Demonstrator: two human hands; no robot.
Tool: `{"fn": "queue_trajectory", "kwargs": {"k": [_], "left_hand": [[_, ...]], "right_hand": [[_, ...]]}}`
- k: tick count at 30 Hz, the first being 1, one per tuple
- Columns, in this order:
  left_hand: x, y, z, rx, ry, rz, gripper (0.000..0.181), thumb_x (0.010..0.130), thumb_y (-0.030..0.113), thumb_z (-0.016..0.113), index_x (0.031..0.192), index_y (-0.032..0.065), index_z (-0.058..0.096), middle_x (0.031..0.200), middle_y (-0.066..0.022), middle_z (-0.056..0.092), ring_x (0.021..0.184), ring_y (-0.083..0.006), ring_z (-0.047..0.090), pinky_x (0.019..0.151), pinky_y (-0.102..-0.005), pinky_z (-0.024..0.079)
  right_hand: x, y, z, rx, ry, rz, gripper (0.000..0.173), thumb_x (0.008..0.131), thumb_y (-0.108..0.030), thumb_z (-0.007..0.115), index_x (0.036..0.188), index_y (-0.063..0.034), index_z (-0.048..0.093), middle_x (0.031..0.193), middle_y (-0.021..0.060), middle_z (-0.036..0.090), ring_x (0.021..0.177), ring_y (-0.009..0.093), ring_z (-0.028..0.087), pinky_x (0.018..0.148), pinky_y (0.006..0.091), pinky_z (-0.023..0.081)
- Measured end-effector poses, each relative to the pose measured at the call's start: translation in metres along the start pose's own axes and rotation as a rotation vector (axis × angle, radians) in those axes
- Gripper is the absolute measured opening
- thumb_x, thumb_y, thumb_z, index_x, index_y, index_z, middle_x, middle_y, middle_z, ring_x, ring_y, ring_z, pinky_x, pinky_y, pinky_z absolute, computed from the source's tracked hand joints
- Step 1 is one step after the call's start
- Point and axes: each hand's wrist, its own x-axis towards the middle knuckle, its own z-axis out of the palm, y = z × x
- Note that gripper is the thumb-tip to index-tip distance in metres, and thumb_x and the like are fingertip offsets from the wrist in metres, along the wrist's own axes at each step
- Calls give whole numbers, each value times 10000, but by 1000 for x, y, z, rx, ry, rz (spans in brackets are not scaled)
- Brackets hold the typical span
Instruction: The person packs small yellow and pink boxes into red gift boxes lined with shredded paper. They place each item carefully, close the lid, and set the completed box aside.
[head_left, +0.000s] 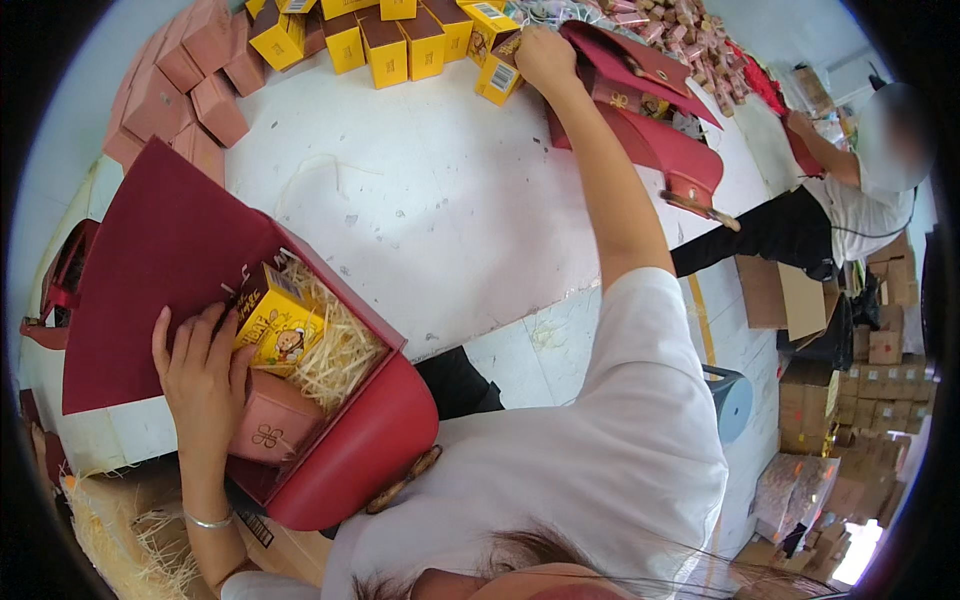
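Note:
An open dark red gift box (345, 442) lies before me at the table's near edge. Inside it are a yellow box with a cartoon figure (279, 330), a pink box with a gold emblem (274, 424) and pale paper shreds (341, 364). My left hand (206, 367) rests at the yellow box's left side, fingers slightly spread; whether it grips the box is unclear. My right hand (546, 56) reaches to the table's far side, fingers curled by the top of a yellow and brown box (499, 79); its fingertips are hidden. A second red gift box (637, 135) stands beside my right forearm.
Pink boxes (154, 101) are stacked at the far left, and several yellow boxes (386, 56) line the far edge. Small wrapped items (682, 37) lie in a heap behind the second gift box. A co-worker (862, 172) is at the right. Shreds fill a carton (124, 532) at lower left.

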Motion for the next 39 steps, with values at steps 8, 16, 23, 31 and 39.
{"fn": "queue_trajectory", "kwargs": {"k": [8, 16, 23, 31, 39], "left_hand": [[1, -1, 0, 10, -62, -40, 287, 717, 159, 618, 952, -5, 608, 870, -90, 605, 876, -209, 522, 982, -447, 235], [6, 2, -2, -21, -85, -60, 303, 699, 132, 631, 969, -1, 599, 884, -109, 601, 885, -239, 522, 986, -462, 236], [10, 1, -6, 16, -76, -31, 365, 712, 162, 621, 1055, 45, 573, 962, -90, 583, 882, -222, 515, 952, -430, 270], [16, 6, -4, 105, -45, -14, 438, 619, 184, 673, 1034, 82, 581, 919, -25, 592, 916, -176, 512, 936, -404, 289], [9, -3, 17, 164, 128, 83, 190, 662, 71, 529, 830, 48, 614, 633, -11, 581, 735, -146, 530, 955, -373, 305]], "right_hand": [[12, 109, 4, -49, -273, 76, 284, 760, -219, 551, 980, -40, 565, 950, 182, 604, 917, 320, 575, 755, 410, 464], [15, 104, 69, 113, -374, 534, 861, 642, -466, 663, 1318, -99, 276, 1266, 260, 349, 1092, 380, 465, 864, 433, 420], [10, 120, 15, 525, -743, 600, 513, 614, -435, 712, 770, 39, 592, 646, 51, 570, 510, 134, 501, 451, 261, 393], [-66, 60, -101, 2179, -273, 612, 444, 768, -146, 605, 1170, -56, 438, 1085, 185, 511, 883, 330, 538, 742, 390, 482], [-138, -127, -171, 1797, -584, 187, 488, 785, -177, 604, 1185, 35, 424, 1060, 138, 560, 931, 217, 573, 848, 359, 447]]}}
